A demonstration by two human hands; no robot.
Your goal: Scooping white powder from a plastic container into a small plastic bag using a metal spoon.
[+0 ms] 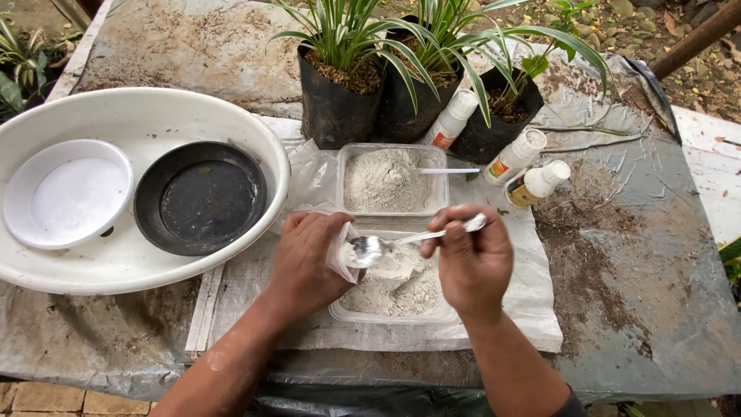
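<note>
From the head camera, looking down, the left hand is closed around a small clear plastic bag, pinching its mouth open just above the nearer clear tub, which holds pale grey-white powder. The right hand is closed on the handle of a metal spoon, whose bowl, dusted white, sits right at the bag's opening. To do this well, I would judge that the spoon should stay level and low over the tub so any spill falls back into the powder, and the bag's mouth should be held wide and steady, tilted toward the spoon. A second clear tub of the same powder stands just behind, with a thin white stick lying across its rim. Both tubs rest on a white woven sheet spread over the worktop, a grey, weathered, soil-stained surface. To the left sits a large white oval basin holding a white round dish and a black round dish side by side. At the back stand three black nursery bags with striped, strap-leaved plants, and beside them three small white-capped bottles, leaning or lying. The setting is outdoors: leaf-littered ground beyond the worktop, brick paving at the lower left.
</note>
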